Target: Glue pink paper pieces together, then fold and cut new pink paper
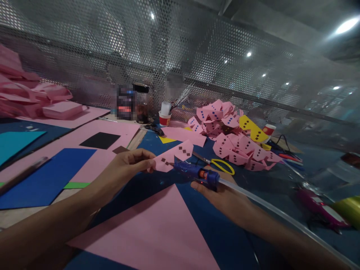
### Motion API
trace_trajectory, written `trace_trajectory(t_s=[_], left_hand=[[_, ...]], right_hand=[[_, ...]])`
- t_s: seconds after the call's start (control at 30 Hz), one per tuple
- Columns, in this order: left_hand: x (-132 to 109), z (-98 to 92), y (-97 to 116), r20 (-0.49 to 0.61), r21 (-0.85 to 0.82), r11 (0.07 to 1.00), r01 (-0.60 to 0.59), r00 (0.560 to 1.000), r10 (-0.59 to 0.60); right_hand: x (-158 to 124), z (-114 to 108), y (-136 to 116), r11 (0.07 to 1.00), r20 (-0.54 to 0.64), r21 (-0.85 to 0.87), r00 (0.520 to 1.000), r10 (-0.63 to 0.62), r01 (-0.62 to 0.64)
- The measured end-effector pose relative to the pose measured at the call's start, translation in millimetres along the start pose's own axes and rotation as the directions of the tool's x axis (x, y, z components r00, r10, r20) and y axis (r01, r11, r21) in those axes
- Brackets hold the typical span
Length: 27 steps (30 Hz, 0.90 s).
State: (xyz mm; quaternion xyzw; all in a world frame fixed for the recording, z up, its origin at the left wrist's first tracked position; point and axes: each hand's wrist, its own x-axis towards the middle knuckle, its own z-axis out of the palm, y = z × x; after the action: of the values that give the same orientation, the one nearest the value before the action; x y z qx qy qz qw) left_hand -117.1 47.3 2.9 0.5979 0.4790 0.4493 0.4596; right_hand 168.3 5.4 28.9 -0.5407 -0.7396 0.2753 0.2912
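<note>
Between the fingertips of my left hand [137,162] is the left end of a pink paper cutout [174,154], which carries small dark squares in two groups. My right hand [215,191] grips a blue hot glue gun [187,170], with a long clear glue stick [270,206] running out of its back toward the lower right. The gun's nozzle meets or nearly meets the cutout beside its left squares; actual contact cannot be made out. Below both hands lies a large pink sheet [157,232]. Yellow-handled scissors [225,165] rest just behind the gun.
Finished-looking pink cutouts [239,150] are heaped at the back right, near a yellow one [251,129]. Blue foam sheets [53,176] and a black piece [100,140] lie left. A paper cup [164,119] stands behind. At right sits a magenta tool [322,208]. Perforated metal panels [98,48] border the back.
</note>
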Motion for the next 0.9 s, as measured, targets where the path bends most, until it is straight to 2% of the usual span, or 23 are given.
trace_trajectory(t_s=[0.23,0.43,0.9], left_hand=[[0.1,-0.7,3.5,-0.023,0.010,1.000,0.002,1.000,-0.002],[0.2,-0.9,2.5,-0.061,-0.009,1.000,0.003,0.998,-0.003],[-0.9,-1.3,3.2,-0.030,-0.033,0.999,0.000,1.000,-0.001]], right_hand=[[0.1,4.0,1.8,0.996,0.001,0.091,1.000,-0.015,0.015],[-0.5,2.0,1.1,0.999,-0.003,0.034,0.999,-0.034,0.034],[-3.5,-0.5,-2.9,0.993,0.025,-0.114,0.999,-0.034,0.037]])
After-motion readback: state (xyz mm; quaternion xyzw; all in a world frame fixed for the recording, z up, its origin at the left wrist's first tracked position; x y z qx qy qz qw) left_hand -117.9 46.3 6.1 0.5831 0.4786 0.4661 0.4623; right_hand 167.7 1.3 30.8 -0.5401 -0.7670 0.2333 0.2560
